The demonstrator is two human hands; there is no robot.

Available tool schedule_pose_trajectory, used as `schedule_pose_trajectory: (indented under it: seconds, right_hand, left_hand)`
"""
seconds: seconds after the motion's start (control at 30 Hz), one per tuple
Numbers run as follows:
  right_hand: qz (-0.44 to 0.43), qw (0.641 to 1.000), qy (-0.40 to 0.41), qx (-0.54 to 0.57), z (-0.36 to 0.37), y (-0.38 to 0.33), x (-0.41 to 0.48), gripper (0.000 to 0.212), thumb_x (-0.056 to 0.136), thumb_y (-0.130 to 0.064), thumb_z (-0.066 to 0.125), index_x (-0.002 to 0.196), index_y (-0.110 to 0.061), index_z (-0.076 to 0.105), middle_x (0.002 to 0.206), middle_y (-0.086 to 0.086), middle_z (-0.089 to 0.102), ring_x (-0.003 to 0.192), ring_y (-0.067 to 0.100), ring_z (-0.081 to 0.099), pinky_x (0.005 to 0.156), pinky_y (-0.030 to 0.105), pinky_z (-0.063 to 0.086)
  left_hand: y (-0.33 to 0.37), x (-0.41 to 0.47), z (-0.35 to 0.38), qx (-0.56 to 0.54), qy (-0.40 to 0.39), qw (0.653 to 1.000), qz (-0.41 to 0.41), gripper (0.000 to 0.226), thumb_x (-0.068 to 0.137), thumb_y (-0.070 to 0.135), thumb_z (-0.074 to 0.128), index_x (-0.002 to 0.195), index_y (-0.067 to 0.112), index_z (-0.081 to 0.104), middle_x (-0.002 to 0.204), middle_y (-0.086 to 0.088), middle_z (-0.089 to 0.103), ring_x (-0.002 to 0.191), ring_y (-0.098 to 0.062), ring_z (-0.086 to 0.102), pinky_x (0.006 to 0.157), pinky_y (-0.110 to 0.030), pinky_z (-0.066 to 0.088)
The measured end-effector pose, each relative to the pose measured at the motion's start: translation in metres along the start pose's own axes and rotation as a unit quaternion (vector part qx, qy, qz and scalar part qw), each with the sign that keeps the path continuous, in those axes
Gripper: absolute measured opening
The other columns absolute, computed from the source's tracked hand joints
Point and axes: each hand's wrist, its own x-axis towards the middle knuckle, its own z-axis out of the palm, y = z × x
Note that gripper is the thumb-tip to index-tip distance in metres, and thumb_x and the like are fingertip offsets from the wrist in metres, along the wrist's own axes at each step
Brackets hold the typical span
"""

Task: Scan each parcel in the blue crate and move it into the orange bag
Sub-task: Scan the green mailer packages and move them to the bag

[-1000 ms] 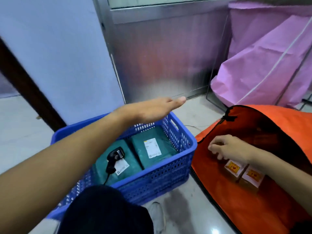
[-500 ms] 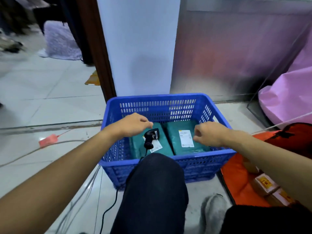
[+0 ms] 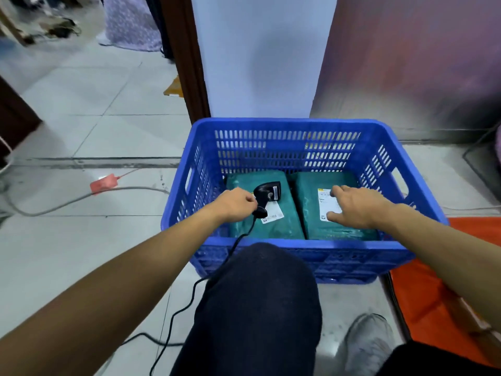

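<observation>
Floor, far left: a grey cable (image 3: 67,203) lies across the pale tiles, with a red tag (image 3: 104,183) beside it.
Blue crate (image 3: 287,123): stands on the floor straight ahead, with two green parcels side by side on its bottom.
Left grip (image 3: 237,203): reaches over the crate's near rim with its fingers curled round the handle of the scanner (image 3: 267,192) – a closed hold, knuckles up.
Scanner: black, lying on the left parcel (image 3: 287,223), partly over that parcel's white label. Its black cord (image 3: 168,327) runs over the near rim and down to the floor.
Left parcel: directly under the left grip and the scanner, touching the right parcel (image 3: 309,210) along one edge.
Right parcel: lies flat against the crate's right side, label up.
Right grip (image 3: 355,207): fingers spread and relaxed, resting flat on the right parcel's label – holding nothing.
Orange bag (image 3: 433,294): on the floor just right of the crate, under the right forearm, well apart from both parcels.
Near edge: a knee in dark cloth (image 3: 260,308) in front of the crate, and a grey shoe (image 3: 368,346) to its right.
</observation>
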Motion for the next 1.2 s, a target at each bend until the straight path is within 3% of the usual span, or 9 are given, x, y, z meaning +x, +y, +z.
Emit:
schedule_pose_trajectory:
  seconds: [0.1,0.23,0.33,0.5,0.7,0.8,0.87,0.97,1.2]
  right_hand:
    - [-0.014,1.000,-0.004,0.010,0.020,-0.005,0.019,0.065,0.101,-0.055,0.049,0.150,-0.012,0.037,0.151,0.011,0.049,0.124,0.036,0.058,0.096,0.041,0.046]
    - [-0.086,0.995,-0.016,-0.041,0.031,-0.008,0.037,0.049,0.101,-0.047,0.047,0.138,-0.015,0.048,0.139,0.009,0.058,0.117,0.035,0.061,0.094,0.040,0.048]
    - [-0.112,0.992,-0.009,-0.065,0.035,0.001,0.060,0.039,0.100,-0.046,0.046,0.124,-0.018,0.059,0.128,0.008,0.066,0.113,0.033,0.063,0.091,0.039,0.051]
    - [-0.067,0.997,0.030,0.033,0.052,0.010,0.101,0.028,0.099,-0.045,0.050,0.112,-0.025,0.065,0.115,0.005,0.073,0.104,0.032,0.065,0.081,0.036,0.045]
    - [-0.037,0.996,0.028,0.070,0.070,0.027,0.120,0.022,0.099,-0.043,0.050,0.103,-0.028,0.066,0.107,0.004,0.074,0.092,0.028,0.061,0.073,0.033,0.041]
    - [-0.035,0.997,0.027,0.069,0.070,0.033,0.122,0.025,0.100,-0.042,0.049,0.107,-0.026,0.067,0.109,0.003,0.074,0.089,0.026,0.059,0.071,0.032,0.039]
    - [-0.039,0.998,0.016,0.043,0.067,0.036,0.123,0.026,0.101,-0.042,0.047,0.108,-0.025,0.066,0.109,0.003,0.074,0.092,0.028,0.063,0.071,0.032,0.039]
    - [-0.032,0.999,0.015,0.040,0.058,0.041,0.121,0.026,0.100,-0.045,0.047,0.108,-0.027,0.065,0.107,0.003,0.074,0.097,0.030,0.066,0.074,0.033,0.044]
    - [-0.051,0.995,0.024,0.085,0.059,0.020,0.113,0.021,0.100,-0.045,0.048,0.104,-0.032,0.065,0.105,-0.002,0.074,0.097,0.025,0.066,0.072,0.031,0.043]
  left_hand:
    - [0.004,0.023,0.014,-0.003,-0.008,1.000,-0.018,0.031,0.104,0.024,0.050,0.120,0.017,0.075,0.117,-0.006,0.068,0.109,-0.031,0.062,0.081,-0.029,0.045]
    - [0.001,0.059,0.037,-0.045,-0.027,0.996,-0.076,0.023,0.104,0.036,0.052,0.099,0.014,0.050,0.086,-0.004,0.054,0.085,-0.027,0.055,0.068,-0.034,0.038]
    - [-0.005,0.090,0.051,-0.073,-0.041,0.990,-0.116,0.035,0.104,0.046,0.054,0.106,0.012,0.047,0.088,-0.006,0.048,0.072,-0.019,0.046,0.067,-0.033,0.036]
    - [-0.022,0.129,0.058,-0.161,-0.030,0.973,-0.159,0.027,0.098,0.028,0.067,0.087,0.007,0.053,0.084,-0.010,0.055,0.062,-0.021,0.048,0.050,-0.028,0.036]
    - [-0.029,0.143,0.061,-0.251,-0.041,0.954,-0.162,0.019,0.090,0.008,0.069,0.105,-0.003,0.064,0.087,-0.017,0.066,0.067,-0.026,0.061,0.049,-0.027,0.039]
    - [-0.030,0.147,0.057,-0.315,-0.031,0.932,-0.175,0.017,0.082,-0.004,0.064,0.098,-0.007,0.060,0.074,-0.022,0.066,0.049,-0.024,0.063,0.055,-0.029,0.045]
    - [-0.028,0.145,0.050,-0.344,-0.006,0.922,-0.177,0.015,0.077,-0.005,0.064,0.092,-0.006,0.058,0.066,-0.021,0.064,0.055,-0.029,0.062,0.064,-0.036,0.046]
    - [-0.020,0.140,0.042,-0.376,0.037,0.913,-0.156,0.013,0.082,-0.010,0.064,0.086,-0.002,0.055,0.060,-0.015,0.059,0.051,-0.026,0.058,0.049,-0.025,0.045]
    - [-0.021,0.135,0.038,-0.423,0.039,0.899,-0.110,0.042,0.092,0.004,0.075,0.123,0.002,0.047,0.117,-0.021,0.072,0.072,-0.017,0.079,0.056,-0.028,0.057]
